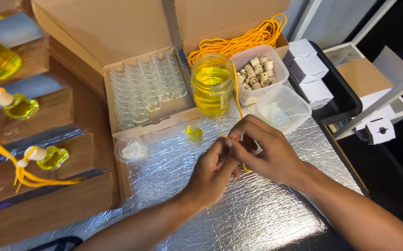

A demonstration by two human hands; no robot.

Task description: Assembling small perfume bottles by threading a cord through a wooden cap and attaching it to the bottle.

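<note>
Both hands, left hand (213, 169) and right hand (266, 148), pinch yellow cord (237, 83).

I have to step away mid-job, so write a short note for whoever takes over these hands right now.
Left hand and right hand meet over the foil-covered table, both pinching a yellow cord that runs up past the jar of yellow liquid.
A small filled yellow bottle lies uncapped on the foil beside the box of empty bottles.
Wooden caps sit in the tub behind.
Done: two corded, capped bottles on the wooden rack.
Left: this cord looks unfinished; many bottles empty.
</note>
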